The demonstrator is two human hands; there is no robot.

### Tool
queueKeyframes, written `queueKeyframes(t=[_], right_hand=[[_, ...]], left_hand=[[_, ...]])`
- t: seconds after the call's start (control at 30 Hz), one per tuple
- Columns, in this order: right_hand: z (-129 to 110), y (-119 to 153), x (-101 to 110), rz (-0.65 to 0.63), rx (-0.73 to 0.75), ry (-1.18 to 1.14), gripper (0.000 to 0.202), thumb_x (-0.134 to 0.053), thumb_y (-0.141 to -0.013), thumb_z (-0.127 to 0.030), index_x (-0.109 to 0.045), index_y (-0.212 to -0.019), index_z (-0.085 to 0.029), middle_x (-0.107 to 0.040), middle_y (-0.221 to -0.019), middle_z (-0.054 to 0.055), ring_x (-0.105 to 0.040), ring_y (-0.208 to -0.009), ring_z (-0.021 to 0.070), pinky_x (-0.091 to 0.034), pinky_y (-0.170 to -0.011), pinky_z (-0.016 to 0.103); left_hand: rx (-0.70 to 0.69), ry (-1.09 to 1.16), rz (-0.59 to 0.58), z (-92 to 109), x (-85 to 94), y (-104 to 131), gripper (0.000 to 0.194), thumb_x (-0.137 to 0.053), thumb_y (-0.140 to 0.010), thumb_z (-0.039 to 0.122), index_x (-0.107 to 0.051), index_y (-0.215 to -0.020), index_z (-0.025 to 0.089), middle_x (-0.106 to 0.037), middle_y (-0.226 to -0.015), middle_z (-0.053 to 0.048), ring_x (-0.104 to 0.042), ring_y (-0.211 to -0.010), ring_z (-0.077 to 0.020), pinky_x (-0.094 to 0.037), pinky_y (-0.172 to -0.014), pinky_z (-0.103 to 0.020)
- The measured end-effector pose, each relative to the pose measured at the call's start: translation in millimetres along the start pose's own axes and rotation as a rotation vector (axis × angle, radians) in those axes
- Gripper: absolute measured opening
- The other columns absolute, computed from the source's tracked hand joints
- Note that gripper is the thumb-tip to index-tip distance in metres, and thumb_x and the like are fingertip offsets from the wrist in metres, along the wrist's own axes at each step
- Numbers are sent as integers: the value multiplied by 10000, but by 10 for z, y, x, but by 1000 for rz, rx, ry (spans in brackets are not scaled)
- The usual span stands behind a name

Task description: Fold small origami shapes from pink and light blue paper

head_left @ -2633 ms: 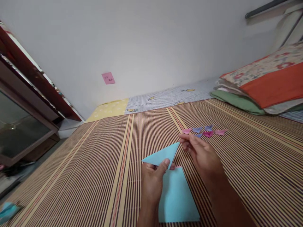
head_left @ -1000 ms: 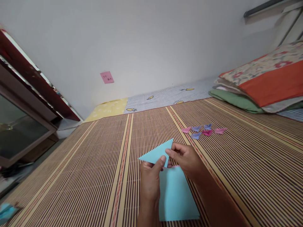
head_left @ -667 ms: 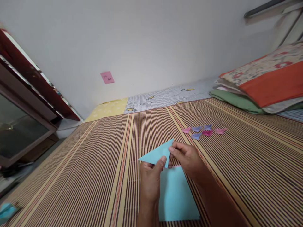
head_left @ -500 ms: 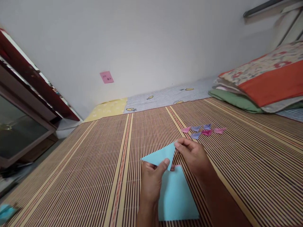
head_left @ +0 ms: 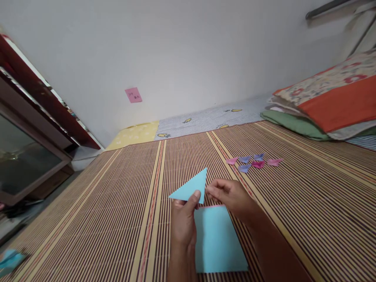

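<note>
My left hand (head_left: 184, 221) pinches a light blue sheet of paper folded into a triangle (head_left: 190, 188), its thumb pressing on the lower right part. One sharp corner points left and another points up. Just right of the paper's edge is my right hand (head_left: 230, 196), thumb and fingertips drawn together with nothing visible in them; whether they touch the edge I cannot tell. Beneath both hands a light blue pad of paper (head_left: 219, 239) lies flat on the striped mat (head_left: 117, 219), with a thin pink edge showing at its top.
Several small folded paper pieces (head_left: 258, 164), pink, purple and magenta, lie beyond my right hand. Folded bedding (head_left: 331, 109) is stacked at the right. A pink note (head_left: 133, 95) sticks to the wall. Crumpled blue paper (head_left: 11, 261) lies at the lower left.
My right hand has let go of the triangle's upper corner and moved down and slightly left, beside its right edge. The triangle has shifted a little left in my left hand.
</note>
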State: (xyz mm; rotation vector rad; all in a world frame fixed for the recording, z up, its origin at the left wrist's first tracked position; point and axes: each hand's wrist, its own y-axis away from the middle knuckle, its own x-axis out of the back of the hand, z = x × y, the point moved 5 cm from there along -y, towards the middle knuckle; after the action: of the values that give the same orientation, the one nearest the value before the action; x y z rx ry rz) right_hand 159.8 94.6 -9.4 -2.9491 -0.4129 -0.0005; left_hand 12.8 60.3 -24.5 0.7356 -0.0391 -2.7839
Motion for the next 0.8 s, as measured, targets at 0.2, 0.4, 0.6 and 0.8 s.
queueKeyframes(t=[0.2,0.4,0.6,0.8], right_hand=[[-31,26,-245,-96,3,21,304,-645,-895,-353,-588,-656,-173,-505,-615,-41,-445,-585,115,-317,-544,242],[-86,44,-286,-83,0,-19,226,-686,-831,-287,-589,-659,-180,-497,-614,-48,-441,-567,112,-319,-524,235],[-96,33,-150,-10,31,45,249,-650,-848,-287,-527,-652,-195,-456,-590,-60,-407,-539,105,-306,-510,235],[-108,8,92,129,110,36,208,-654,-845,-295,-570,-686,-190,-455,-605,-57,-416,-562,112,-326,-535,247]], left_hand=[[36,163,-47,4,-54,-1,401,-893,-646,232,-773,-1021,157,-796,-849,-57,-740,-839,-235,-550,-809,-343],[14,134,-23,3,-39,-8,410,-894,-652,283,-774,-1020,149,-797,-862,-71,-744,-866,-250,-550,-843,-364],[-60,-100,-63,2,-5,3,241,-852,-722,321,-768,-861,143,-777,-817,-60,-699,-728,-202,-527,-718,-307],[-76,-206,-117,8,-57,41,170,-811,-773,290,-759,-831,139,-767,-820,-57,-677,-751,-194,-512,-711,-289]])
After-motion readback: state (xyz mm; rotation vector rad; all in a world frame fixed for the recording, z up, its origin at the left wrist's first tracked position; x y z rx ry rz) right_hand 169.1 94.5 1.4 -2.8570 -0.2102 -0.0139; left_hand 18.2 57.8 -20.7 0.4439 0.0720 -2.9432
